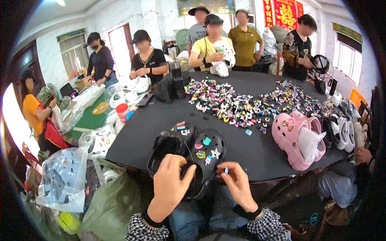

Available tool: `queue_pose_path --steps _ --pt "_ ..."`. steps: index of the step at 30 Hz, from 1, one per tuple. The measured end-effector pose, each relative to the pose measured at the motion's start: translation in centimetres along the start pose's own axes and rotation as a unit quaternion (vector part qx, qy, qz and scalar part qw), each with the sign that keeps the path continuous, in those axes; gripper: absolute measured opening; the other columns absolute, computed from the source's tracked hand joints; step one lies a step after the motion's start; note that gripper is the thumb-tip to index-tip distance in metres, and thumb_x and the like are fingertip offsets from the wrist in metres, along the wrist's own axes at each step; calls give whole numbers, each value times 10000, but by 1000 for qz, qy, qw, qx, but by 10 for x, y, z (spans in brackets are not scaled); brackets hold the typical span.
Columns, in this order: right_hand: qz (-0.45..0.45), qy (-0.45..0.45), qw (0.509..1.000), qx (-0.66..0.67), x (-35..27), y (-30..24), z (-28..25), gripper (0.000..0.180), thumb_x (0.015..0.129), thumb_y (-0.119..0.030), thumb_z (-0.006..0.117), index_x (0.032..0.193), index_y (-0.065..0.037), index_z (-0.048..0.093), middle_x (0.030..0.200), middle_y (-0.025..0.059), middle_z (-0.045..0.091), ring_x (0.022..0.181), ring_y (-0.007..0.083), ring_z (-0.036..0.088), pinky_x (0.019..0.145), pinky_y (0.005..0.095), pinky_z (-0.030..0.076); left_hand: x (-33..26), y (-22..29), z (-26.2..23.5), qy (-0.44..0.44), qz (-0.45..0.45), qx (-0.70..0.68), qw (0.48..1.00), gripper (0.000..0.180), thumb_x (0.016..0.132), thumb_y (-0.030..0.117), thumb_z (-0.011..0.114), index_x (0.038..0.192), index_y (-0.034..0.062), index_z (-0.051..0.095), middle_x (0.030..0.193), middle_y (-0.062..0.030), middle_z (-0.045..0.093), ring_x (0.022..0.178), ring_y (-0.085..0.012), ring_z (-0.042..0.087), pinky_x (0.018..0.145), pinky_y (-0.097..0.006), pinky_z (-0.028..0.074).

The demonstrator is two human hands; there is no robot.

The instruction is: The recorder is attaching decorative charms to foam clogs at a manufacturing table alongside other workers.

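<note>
A pair of black clogs lies at the near edge of the black table. Several shoe charms, among them a star and a watermelon slice, sit on the right-hand clog (217,145); more charms are on the toe of the left-hand clog (161,139). My left hand (172,180) is closed over the inner sides of the pair, its thumb by the right-hand clog's opening. A thin dark strand runs beside that thumb. Between the thumb and forefinger of my right hand (236,181) is a small light-blue charm (226,170), just right of the right-hand clog.
A wide heap of colourful charms (229,105) covers the table's far middle. Pink clogs (295,138) with clear plastic inside stand at the right, near more black and white shoes. Bagged blue clogs (62,176) lie at the lower left. Several people work around the table's far side.
</note>
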State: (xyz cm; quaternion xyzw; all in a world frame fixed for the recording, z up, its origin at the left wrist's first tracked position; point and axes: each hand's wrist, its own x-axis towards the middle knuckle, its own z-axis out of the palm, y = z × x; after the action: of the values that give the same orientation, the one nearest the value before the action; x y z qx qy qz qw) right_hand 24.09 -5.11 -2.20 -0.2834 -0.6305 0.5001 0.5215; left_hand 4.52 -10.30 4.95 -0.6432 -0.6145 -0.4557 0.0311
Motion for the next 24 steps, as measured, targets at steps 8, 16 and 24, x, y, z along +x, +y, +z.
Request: queue_pose_path --steps 8,16,24 --pt "-38 14 996 -75 7 6 4 211 951 60 511 1152 12 551 1095 83 609 969 141 630 870 290 540 -10 9 3 -219 -178 -218 934 322 968 161 601 1184 -76 572 1019 -160 686 881 -144 661 764 -292 529" --pt "-29 22 999 -31 4 2 1 200 926 50 570 1124 27 583 1078 105 586 899 153 660 765 258 545 -3 -17 1 -247 -310 -611 685 329 997 148 534 1253 -58 513 1305 -189 574 1237 -279 541 1109 -404 386" --pt "-23 33 995 -94 9 -2 -11 245 843 56 673 1074 -15 637 943 37 570 756 79 538 648 191 437 14 -12 55 -138 -370 -755 523 333 1000 206 558 1225 -39 558 1234 -111 606 1169 -221 570 1048 -366 432"
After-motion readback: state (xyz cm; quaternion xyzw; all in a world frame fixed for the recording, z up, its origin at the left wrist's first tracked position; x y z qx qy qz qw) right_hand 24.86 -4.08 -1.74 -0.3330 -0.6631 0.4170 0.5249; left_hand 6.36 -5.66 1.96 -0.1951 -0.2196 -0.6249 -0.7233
